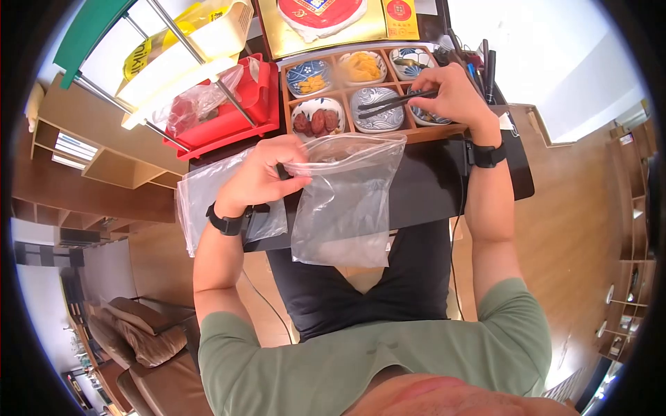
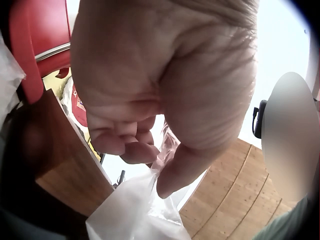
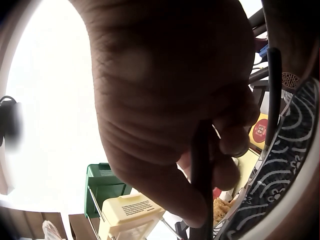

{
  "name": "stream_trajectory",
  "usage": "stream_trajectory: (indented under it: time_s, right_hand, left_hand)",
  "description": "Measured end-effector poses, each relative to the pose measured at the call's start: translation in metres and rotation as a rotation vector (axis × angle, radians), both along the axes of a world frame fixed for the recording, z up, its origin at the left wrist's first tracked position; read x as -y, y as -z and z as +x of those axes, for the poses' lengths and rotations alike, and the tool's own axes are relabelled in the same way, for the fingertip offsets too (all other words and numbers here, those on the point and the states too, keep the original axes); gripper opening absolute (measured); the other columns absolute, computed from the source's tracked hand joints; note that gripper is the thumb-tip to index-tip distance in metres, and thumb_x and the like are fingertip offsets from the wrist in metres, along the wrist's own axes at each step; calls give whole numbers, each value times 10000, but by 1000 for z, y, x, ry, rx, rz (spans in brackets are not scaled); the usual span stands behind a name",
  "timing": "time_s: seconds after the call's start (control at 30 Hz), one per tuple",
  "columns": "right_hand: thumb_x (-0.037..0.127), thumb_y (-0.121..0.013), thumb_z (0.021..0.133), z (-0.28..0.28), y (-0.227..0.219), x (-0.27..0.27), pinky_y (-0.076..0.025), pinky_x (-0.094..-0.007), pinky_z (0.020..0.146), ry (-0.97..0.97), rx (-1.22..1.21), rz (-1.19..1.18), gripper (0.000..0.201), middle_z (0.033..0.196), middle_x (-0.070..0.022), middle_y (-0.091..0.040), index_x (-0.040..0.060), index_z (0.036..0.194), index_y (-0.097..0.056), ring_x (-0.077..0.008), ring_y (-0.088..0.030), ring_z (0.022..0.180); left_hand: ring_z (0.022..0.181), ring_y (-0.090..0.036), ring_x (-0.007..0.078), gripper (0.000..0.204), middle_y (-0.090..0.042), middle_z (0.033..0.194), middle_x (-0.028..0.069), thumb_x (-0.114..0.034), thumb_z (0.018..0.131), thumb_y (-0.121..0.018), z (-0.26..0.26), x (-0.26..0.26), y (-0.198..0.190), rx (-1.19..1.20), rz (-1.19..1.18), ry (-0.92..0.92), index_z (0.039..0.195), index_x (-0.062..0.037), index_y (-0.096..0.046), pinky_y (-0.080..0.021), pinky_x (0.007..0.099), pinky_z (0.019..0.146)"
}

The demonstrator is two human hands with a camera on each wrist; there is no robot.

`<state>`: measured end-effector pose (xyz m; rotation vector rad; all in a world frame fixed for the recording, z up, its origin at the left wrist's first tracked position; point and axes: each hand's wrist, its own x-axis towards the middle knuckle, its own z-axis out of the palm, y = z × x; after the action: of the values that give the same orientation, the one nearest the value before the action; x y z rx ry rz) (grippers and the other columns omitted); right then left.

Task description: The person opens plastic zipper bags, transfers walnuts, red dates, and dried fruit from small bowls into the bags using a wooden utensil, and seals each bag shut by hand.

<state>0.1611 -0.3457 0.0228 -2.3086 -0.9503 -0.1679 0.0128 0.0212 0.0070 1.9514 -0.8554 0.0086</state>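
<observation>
In the head view my left hand (image 1: 267, 173) pinches the top edge of a clear zip bag (image 1: 343, 222), which hangs over the table's front edge. The left wrist view shows the bag (image 2: 135, 210) between thumb and fingertips. My right hand (image 1: 454, 97) grips slim black tongs (image 1: 392, 106) at the right end of a wooden divided tray (image 1: 416, 136). Their two arms reach left over a grey-patterned dish (image 1: 378, 123). Beside it, reddish-brown dried dates (image 1: 318, 123) lie in a dish; yellow-orange pieces (image 1: 362, 67) fill one behind.
A second clear bag (image 1: 232, 197) lies flat at the left. Behind it stand a red basket (image 1: 229, 118) and a rack with a cream bin (image 1: 180, 62). Pens (image 1: 490, 73) stand at the right. A gold box (image 1: 333, 41) lies behind the tray.
</observation>
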Motion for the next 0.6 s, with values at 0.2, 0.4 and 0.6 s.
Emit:
stream_trajectory:
  time_s: [0.2,0.4,0.6]
  right_hand:
    - [86,-860,817,3,11,-6,-524,-228,671,-53,-165,310,161,791,-18,-733,-2,907,-758,-68,-653,728]
    - [110,-807,891,4,29,-29,-508,-219,674,-157,-323,487,138,848,9,-718,23,985,-755,-45,-629,746]
    - [170,-797,898,4,36,-37,-534,-276,724,-151,-308,430,172,842,-41,-746,17,968,-763,-95,-655,771]
  left_hand:
    - [780,-589,152,155,-629,851,37,40,798,-801,4,9,1,-11,-36,-22,872,-16,-677,-460,290,697]
    - [800,-589,139,155,-637,862,30,27,827,-787,4,34,-6,-45,24,-67,850,-25,-643,-467,292,721]
    - [778,-576,338,114,-544,835,126,-18,842,-738,13,46,10,257,201,-11,887,-17,-633,-475,410,638]
